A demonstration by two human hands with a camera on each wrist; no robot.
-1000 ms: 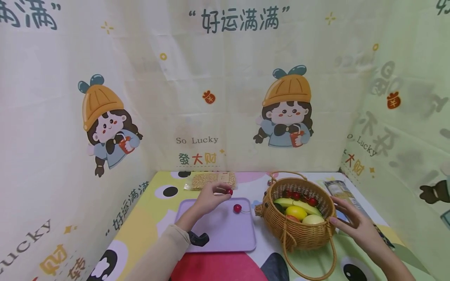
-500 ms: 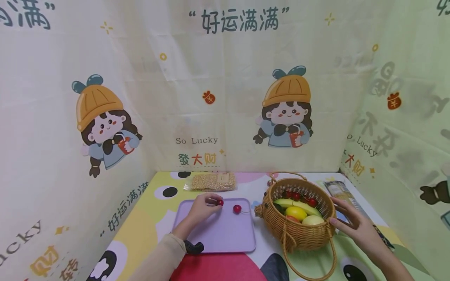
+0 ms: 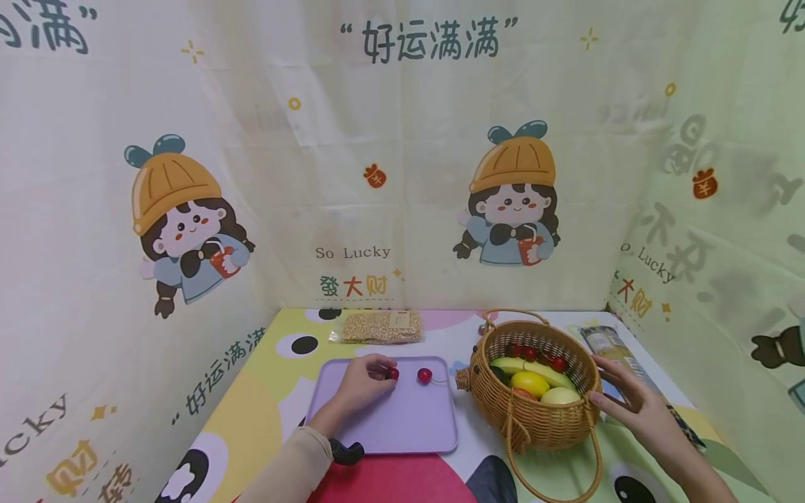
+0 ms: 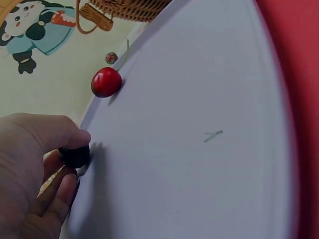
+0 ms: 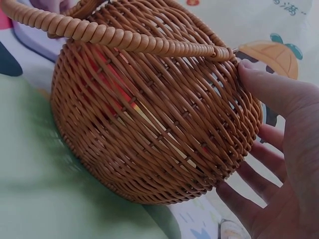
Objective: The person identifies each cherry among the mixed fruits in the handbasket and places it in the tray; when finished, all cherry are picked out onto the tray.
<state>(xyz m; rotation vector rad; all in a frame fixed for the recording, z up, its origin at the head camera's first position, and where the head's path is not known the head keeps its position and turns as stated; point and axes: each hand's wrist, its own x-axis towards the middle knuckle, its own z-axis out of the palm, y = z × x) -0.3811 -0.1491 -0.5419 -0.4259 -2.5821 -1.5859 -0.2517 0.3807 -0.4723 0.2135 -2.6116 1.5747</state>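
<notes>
My left hand (image 3: 363, 383) pinches a cherry (image 4: 76, 156) between thumb and fingers, low over the left-middle of the lilac tray (image 3: 402, 426). In the left wrist view that cherry looks dark in shadow. Another red cherry (image 3: 424, 376) with a thin stem lies on the tray to the right of this hand. At the right stands a round wicker basket (image 3: 541, 429) with cherries, green-yellow bananas, a lemon (image 3: 530, 382) and other fruit inside. Spread fingers of my right hand (image 3: 635, 398) touch the basket's right side, the thumb at its rim near the handle joint.
A clear bag of grains (image 3: 377, 326) lies behind the tray. Right of the basket is a printed packet (image 3: 619, 353), partly behind my right hand. One basket handle (image 3: 566, 497) hangs down in front. Printed cloth walls (image 3: 409, 140) enclose the table.
My left hand has come down and back from beyond the tray's far edge, bringing the cherry low over the tray. My right hand and the basket stay where they were.
</notes>
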